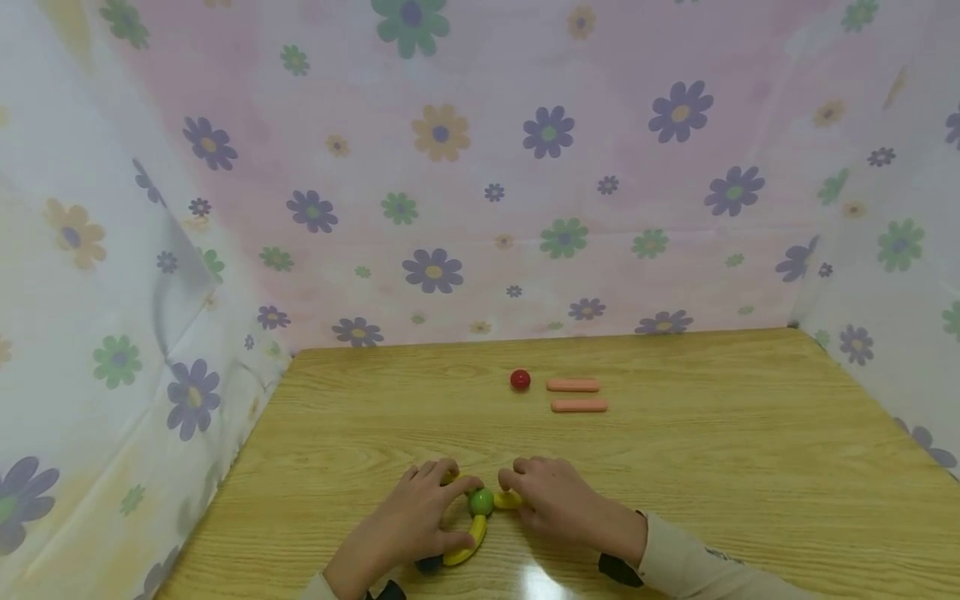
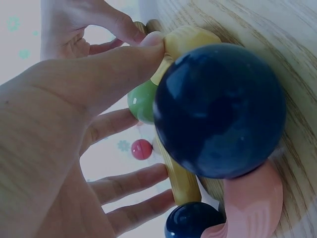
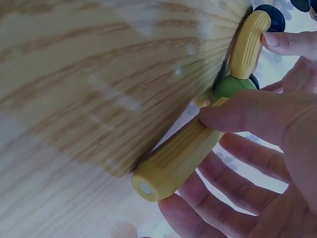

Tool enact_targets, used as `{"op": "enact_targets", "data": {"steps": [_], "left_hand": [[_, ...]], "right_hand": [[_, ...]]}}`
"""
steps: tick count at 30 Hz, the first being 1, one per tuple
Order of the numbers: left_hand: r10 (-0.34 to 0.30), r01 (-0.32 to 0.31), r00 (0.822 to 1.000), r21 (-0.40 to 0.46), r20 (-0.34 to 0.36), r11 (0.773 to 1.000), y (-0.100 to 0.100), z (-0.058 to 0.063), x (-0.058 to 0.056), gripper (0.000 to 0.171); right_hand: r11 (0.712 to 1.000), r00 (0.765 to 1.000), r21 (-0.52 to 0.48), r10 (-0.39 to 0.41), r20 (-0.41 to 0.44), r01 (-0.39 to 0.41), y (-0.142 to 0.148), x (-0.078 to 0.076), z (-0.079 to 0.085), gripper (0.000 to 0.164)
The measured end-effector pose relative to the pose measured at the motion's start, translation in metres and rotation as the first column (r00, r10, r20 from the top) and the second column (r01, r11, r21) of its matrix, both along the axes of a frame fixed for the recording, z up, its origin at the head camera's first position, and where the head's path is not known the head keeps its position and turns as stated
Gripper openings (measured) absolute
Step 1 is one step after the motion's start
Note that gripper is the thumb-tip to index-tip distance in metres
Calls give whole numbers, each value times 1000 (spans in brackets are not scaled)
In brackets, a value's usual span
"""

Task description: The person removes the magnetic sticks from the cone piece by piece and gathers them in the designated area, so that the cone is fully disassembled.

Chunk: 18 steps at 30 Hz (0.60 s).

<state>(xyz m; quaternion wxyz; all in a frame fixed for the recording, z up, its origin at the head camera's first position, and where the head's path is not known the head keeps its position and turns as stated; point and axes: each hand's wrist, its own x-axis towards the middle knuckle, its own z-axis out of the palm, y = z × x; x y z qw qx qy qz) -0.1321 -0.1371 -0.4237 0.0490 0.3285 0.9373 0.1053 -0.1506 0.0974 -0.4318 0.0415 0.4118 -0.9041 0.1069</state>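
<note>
A green ball (image 1: 481, 502) joins several yellow magnetic rods near the table's front edge. My left hand (image 1: 420, 521) holds this piece, its thumb on the curved yellow rod (image 1: 467, 546) and other fingers at another yellow rod (image 2: 183, 178). A dark blue ball (image 2: 220, 111) sits at the curved rod's end, with a pink curved rod (image 2: 255, 206) next to it and a second blue ball (image 2: 190, 220) below. Between thumb and fingers, my right hand (image 1: 555, 500) grips a straight yellow rod (image 3: 173, 163). One end of it meets the green ball; its other end shows a bare magnet (image 3: 145, 188).
Farther back on the wooden table (image 1: 360, 400) lie a red ball (image 1: 521, 380) and two pinkish-orange straight rods, one (image 1: 573, 385) behind the other (image 1: 579, 406). Flower-print cloth (image 1: 487, 167) hangs along the back and both sides.
</note>
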Motion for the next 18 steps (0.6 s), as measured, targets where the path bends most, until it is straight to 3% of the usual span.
{"op": "enact_targets", "data": {"steps": [9,15,18], "left_hand": [[31,-32,999,7,28,999,2,0,5,61],[35,-35,999,10,37,999,3,3,4,61],[36,-37,999,13,39,999,3,2,4,61]], "right_hand": [[999,999,3,-34,25,34,2,-3,-5,18],[993,993,-26,-117,-14,117,16,-11,-5,21],[988,990,-56,-141,11,141,24,-15,-3,22]]}}
